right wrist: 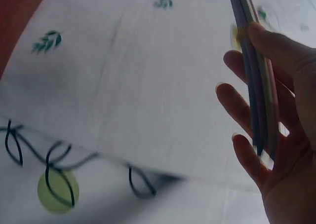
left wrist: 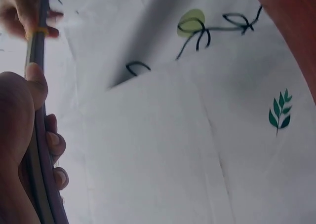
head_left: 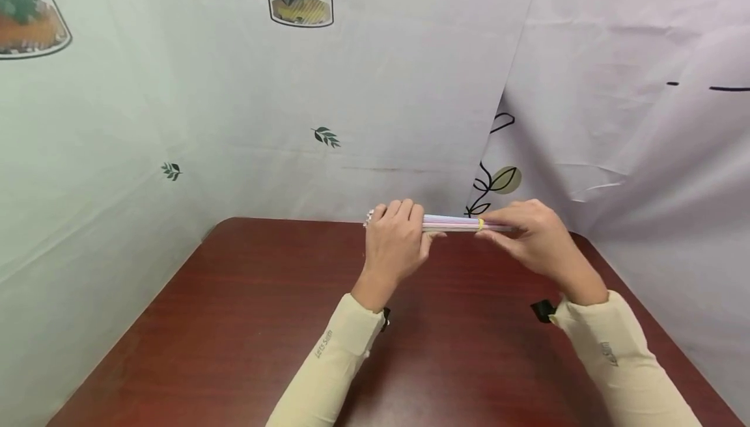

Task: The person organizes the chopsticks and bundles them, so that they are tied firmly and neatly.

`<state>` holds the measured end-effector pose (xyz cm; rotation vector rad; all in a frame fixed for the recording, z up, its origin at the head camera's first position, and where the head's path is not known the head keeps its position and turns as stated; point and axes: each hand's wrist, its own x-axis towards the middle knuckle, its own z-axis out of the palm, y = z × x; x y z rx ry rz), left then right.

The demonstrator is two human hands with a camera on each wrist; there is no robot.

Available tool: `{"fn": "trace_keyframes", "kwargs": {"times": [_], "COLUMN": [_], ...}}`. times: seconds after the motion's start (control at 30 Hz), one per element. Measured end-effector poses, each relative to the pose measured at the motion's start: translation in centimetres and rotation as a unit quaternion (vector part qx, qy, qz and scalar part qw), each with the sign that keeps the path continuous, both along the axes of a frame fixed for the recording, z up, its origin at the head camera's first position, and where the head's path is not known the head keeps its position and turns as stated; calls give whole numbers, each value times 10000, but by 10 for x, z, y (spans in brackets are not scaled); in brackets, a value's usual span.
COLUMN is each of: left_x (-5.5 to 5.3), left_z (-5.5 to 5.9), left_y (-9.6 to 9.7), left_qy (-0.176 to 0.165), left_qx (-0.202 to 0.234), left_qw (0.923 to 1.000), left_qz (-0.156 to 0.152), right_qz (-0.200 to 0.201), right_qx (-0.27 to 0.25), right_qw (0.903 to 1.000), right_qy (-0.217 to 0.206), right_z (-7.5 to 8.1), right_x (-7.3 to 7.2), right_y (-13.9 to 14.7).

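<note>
A bundle of long, thin pastel sticks (head_left: 448, 222) is held level above the far part of the table, in lilac, pink, blue and white. My left hand (head_left: 395, 238) grips its left part, fingers wrapped over the top and thumb below. Small whitish stick ends show just past those fingers. A yellow band (head_left: 481, 224) circles the bundle towards its right end. There my right hand (head_left: 541, 238) pinches the sticks between thumb and fingers, right at the band. In the right wrist view the thumb presses the bundle (right wrist: 256, 91) near the band, and the other fingers lie behind it, loosely spread.
Below the hands is a reddish-brown table (head_left: 246, 323). White cloth (head_left: 410, 88) with printed plants hangs behind and on both sides of it. Dark wrist-camera parts (head_left: 543, 311) stick out from the cream sleeves (head_left: 615, 349).
</note>
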<state>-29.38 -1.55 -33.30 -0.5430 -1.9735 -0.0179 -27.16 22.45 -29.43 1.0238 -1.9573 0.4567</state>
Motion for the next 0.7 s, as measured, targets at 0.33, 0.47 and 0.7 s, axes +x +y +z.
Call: {"fn": "trace_keyframes", "kwargs": {"times": [0.33, 0.47, 0.7], "left_x": [2, 2, 3], "left_z": [-3, -1, -1], "left_y": [9, 6, 5], "left_qy": [-60, -5, -11], "left_qx": [-80, -10, 17], "left_qw": [9998, 9999, 9999], "left_qz": [-160, -110, -134], "right_qz": [-277, -233, -259], "right_qx": [370, 288, 370], "right_qw": [9985, 9978, 9972], "right_qy": [-292, -551, -604], "right_z": [3, 6, 5], "right_x": [9, 12, 11], "right_y": [-11, 1, -1]}}
